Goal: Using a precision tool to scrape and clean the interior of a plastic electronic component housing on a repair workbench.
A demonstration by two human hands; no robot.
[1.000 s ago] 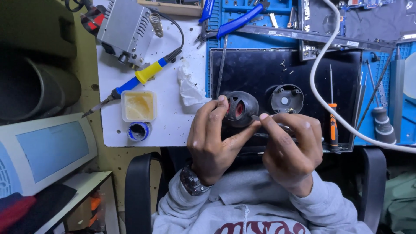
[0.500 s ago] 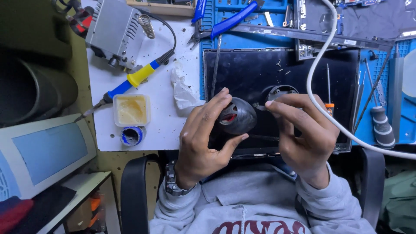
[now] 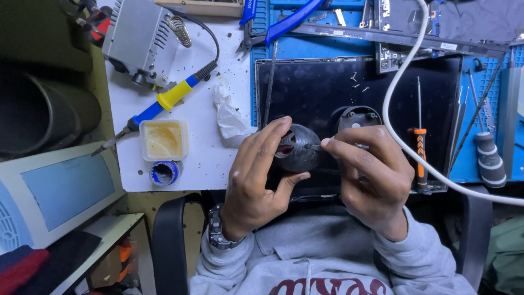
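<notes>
Left hand [image 3: 256, 183] grips a small dark rounded housing [image 3: 299, 148], fingers wrapped over the top, thumb under. It's held in the air just above the near edge of the black laptop lid [image 3: 327, 93]. Right hand [image 3: 367, 175] pinches a thin metal tool [image 3: 315, 146], probably a small driver, tip sitting in the housing's opening.

Matching round cover [image 3: 357, 117] lies on the lid, just behind the right hand. A few loose screws [image 3: 357, 81] sit further back on the lid. Orange-handled screwdriver [image 3: 419, 143] rests at the lid's right side, with the white cable [image 3: 406, 120] crossing the lid just left of it. Soldering iron [image 3: 164, 104] and flux tub [image 3: 163, 140] are left of the lid, on the white board.

My read for doing this well: keep the tool axial to the opening, brace both wrists against each other, light torque only. Work over the lid so anything dropped lands on it.
</notes>
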